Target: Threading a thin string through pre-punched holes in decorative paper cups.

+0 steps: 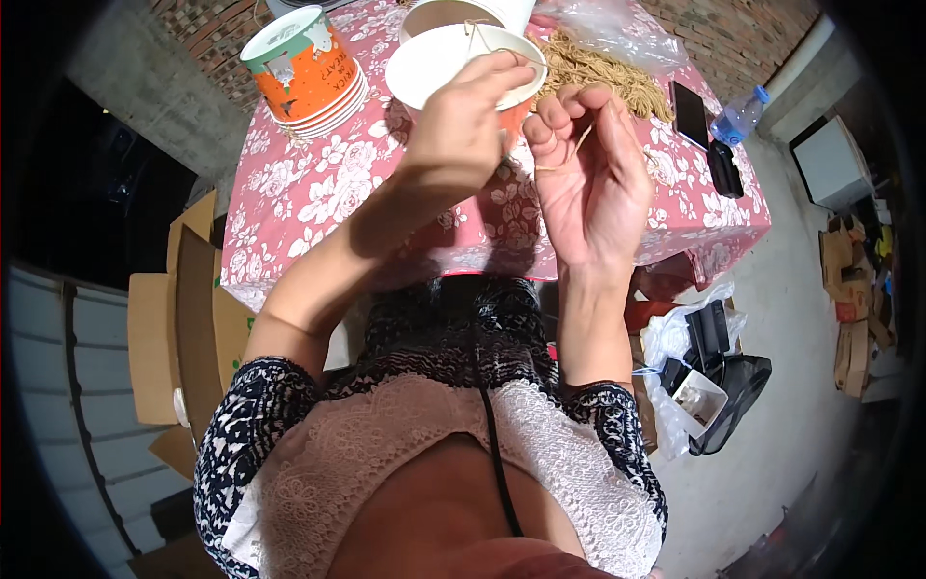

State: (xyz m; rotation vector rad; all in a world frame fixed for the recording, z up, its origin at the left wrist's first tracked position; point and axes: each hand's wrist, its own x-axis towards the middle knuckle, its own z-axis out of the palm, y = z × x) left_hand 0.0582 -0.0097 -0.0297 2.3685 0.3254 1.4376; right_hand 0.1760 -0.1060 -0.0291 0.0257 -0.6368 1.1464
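A paper bucket [415, 69], white inside with an orange outer wall, tilts toward me on the table. Thin tan cord [470, 29] loops at its far rim and runs toward the fingers of my left hand [458, 125]. That hand is closed, back upward, in front of the bucket's mouth; its thumb is hidden, and the cord appears to be in its fingers. To its right, my right hand [593, 183] is turned palm up with the fingers curled. A strand of cord crosses its fingers and palm. A pile of similar cords [612, 77] lies just beyond it.
Nested orange printed buckets [304, 72] stand at left on the flowered pink tablecloth [328, 188]. Clear plastic film [637, 34] lies behind the cords. A phone [689, 114], a black case [725, 171] and a water bottle [741, 116] sit along the right edge. An opened cardboard box [159, 338] stands at lower left.
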